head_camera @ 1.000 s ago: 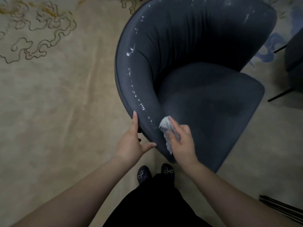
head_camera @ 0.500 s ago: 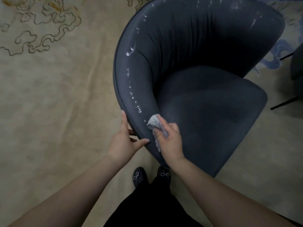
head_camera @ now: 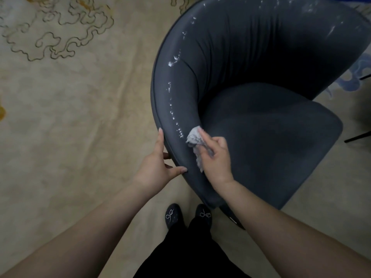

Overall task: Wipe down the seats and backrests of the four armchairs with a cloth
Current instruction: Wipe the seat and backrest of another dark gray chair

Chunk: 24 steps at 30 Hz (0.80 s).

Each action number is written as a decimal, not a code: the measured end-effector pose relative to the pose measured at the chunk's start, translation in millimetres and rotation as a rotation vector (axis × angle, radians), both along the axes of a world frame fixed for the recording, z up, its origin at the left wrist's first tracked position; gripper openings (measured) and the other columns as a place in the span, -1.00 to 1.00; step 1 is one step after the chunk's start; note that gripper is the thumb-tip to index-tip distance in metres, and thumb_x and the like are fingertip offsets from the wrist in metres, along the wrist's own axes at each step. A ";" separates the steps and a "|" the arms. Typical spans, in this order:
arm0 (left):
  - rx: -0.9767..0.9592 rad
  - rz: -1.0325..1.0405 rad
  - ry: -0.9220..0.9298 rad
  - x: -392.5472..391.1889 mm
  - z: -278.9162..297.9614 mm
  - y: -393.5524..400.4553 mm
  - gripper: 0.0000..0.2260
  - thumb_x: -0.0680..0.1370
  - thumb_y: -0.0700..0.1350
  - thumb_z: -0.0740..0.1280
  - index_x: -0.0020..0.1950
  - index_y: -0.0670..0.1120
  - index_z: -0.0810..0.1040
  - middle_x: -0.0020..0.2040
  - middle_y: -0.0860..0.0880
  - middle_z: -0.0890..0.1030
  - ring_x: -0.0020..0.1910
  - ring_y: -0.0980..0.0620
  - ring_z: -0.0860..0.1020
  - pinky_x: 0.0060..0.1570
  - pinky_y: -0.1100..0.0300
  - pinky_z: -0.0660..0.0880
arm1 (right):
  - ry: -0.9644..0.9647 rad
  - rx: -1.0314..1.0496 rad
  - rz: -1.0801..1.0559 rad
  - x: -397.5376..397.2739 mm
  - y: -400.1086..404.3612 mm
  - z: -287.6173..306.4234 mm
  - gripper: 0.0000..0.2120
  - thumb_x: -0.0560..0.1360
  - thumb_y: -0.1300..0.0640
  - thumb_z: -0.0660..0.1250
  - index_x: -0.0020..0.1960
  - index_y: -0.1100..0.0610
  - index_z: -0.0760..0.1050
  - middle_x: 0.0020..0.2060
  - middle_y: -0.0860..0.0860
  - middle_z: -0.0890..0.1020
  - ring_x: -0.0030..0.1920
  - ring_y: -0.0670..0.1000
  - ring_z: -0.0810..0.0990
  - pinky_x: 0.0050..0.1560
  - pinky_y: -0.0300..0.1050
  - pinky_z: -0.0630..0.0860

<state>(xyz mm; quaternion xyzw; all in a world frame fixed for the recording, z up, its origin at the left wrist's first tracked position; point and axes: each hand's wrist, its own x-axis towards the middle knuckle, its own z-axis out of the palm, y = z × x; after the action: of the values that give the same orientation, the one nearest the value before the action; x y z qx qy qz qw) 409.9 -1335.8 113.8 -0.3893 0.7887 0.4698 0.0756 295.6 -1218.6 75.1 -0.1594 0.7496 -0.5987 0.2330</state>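
Observation:
A dark grey armchair [head_camera: 261, 81] with a curved backrest fills the upper right of the head view. White specks and smears dot the backrest's rim and its left arm. My right hand [head_camera: 215, 159] grips a crumpled pale cloth [head_camera: 194, 138] and presses it on the inner side of the left arm, where it meets the seat [head_camera: 271, 141]. My left hand [head_camera: 158, 167] holds the outer edge of that arm, thumb on top and fingers behind it.
A beige carpet [head_camera: 80, 117] with cloud patterns lies under everything. My two dark shoes [head_camera: 173, 215] stand just below the chair's near corner. Thin black legs of another chair [head_camera: 357, 137] show at the right edge.
My right hand has slid the cloth up along the chair's left arm, toward the specks. My left hand shifted slightly up the outer edge, still holding it.

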 end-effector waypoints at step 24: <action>0.015 0.071 0.100 -15.0 -8.0 -25.4 0.14 0.29 -0.08 0.61 0.56 0.14 -0.19 0.33 0.19 0.40 0.31 0.12 0.44 0.26 0.13 0.44 | 0.496 -0.033 0.417 -20.0 -47.7 6.2 -0.52 0.40 0.38 0.36 0.26 0.06 0.54 -0.10 0.05 0.36 -0.13 -0.01 0.45 -0.06 -0.24 0.48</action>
<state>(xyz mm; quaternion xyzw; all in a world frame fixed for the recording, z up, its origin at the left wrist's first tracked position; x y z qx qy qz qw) 395.0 -1361.1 105.7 -0.3927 0.7735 0.4969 0.0223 275.6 -1266.3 81.3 -0.4543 0.7250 -0.4929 0.1583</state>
